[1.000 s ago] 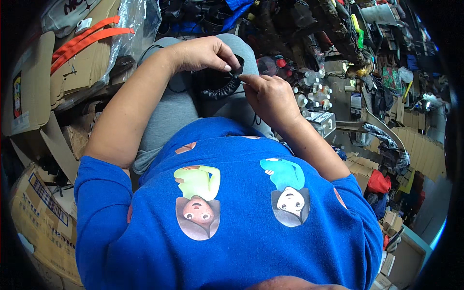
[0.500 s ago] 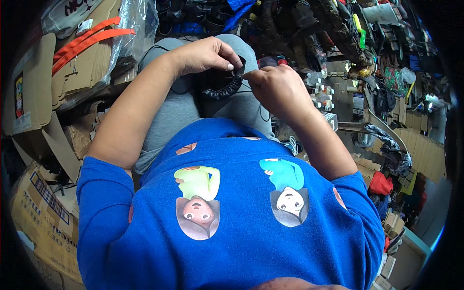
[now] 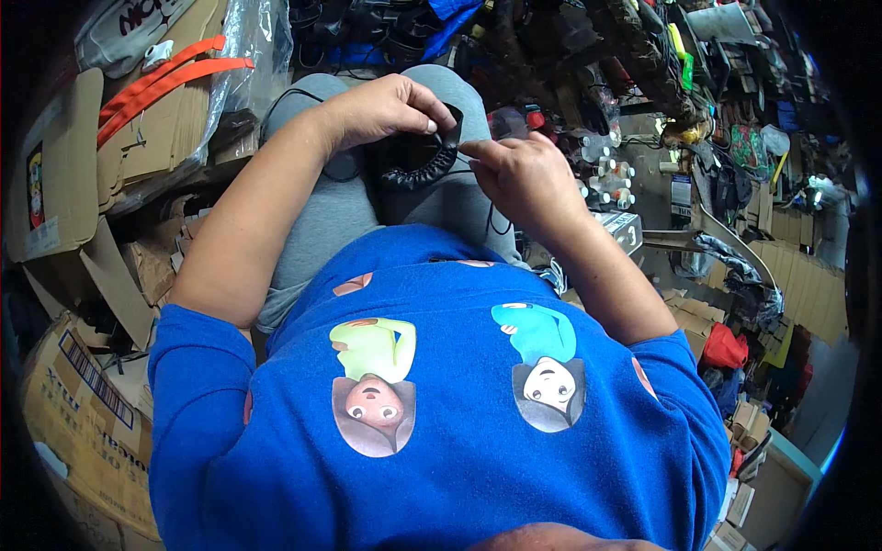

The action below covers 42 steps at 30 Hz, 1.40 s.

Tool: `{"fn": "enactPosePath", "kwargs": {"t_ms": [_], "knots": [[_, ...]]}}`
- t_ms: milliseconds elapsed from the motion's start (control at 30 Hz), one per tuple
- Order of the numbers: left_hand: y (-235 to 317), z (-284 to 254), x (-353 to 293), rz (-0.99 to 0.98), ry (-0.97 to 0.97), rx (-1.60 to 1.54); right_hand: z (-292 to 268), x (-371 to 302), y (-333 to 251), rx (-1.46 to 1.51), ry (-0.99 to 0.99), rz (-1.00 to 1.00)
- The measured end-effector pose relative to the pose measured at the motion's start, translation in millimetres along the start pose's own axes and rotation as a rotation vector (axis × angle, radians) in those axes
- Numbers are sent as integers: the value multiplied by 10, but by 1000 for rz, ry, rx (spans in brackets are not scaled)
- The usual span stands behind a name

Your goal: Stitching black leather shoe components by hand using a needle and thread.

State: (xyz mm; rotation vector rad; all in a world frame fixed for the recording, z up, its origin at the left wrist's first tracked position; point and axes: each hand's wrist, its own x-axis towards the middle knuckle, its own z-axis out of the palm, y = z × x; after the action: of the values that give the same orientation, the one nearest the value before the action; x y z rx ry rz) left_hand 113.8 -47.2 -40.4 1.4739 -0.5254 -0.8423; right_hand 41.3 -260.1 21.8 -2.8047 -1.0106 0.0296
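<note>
A black, shiny, leather-like piece (image 3: 419,174) with a curved, puckered edge rests over my knees, on the grey trousers (image 3: 322,207). My left hand (image 3: 397,108) reaches over it from the left, thumb and fingers pinching its upper right edge. At the right end of the puckered edge, my right hand (image 3: 524,170) is closed, the index finger and thumb pressed together close to the piece. Whatever sits between those fingertips is too small to make out. A thin dark cord (image 3: 496,220) hangs below the right hand against my leg.
Opened cardboard boxes (image 3: 55,165) with orange strips (image 3: 175,73) crowd the left side. Several small bottles (image 3: 611,179) and a box (image 3: 620,230) stand right of my right hand. Dark footwear (image 3: 367,37) lies ahead, and piled clutter fills the far right.
My right hand has turned slightly and lowered at the wrist, its fingertips staying by the black piece. My left hand has barely moved.
</note>
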Motion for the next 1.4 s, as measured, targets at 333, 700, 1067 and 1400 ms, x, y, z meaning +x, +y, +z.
{"fn": "enactPosePath", "kwargs": {"t_ms": [333,700,1067,1400], "knots": [[-15,-12,4,27,-23,-9,88,14,9,107,13,87],[-13,-5,2,2,-10,-47,15,56,-55,-40,-40,55],[-8,-26,-4,41,-44,-19,106,7,-53,104,39,143],[-12,-21,19,-10,-11,-27,-85,164,68,134,-42,45]]}}
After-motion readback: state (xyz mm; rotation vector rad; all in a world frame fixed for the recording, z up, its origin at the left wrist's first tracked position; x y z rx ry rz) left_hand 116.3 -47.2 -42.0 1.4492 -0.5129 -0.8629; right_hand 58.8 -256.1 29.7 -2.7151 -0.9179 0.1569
